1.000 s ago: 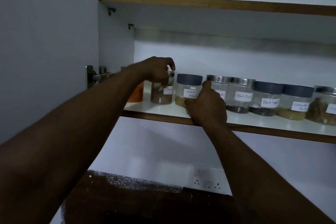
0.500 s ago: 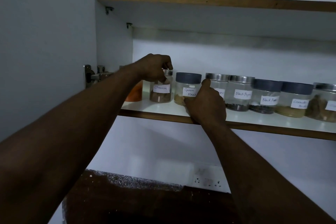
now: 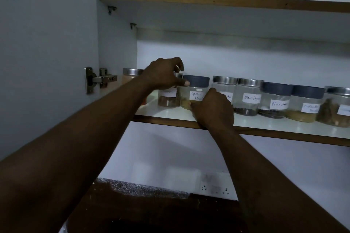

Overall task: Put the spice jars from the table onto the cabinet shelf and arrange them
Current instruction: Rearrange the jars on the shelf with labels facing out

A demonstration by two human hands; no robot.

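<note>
Now left hand (image 3: 164, 73) fingers clasp the brown-spice jar (image 3: 169, 100) by its lid, right hand (image 3: 214, 108) grips the Garam Masala jar (image 3: 195, 87), near the shelf's (image 3: 284, 125) left end.

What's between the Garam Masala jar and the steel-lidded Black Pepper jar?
One more steel-lidded jar, its label partly hidden by the right hand; head view.

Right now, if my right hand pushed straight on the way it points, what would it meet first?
The Garam Masala jar. Your right hand seems to grip its lower right side, so there is no gap to cross. Beyond the jar, only the cabinet's back wall shows, though depth is unclear.
</note>
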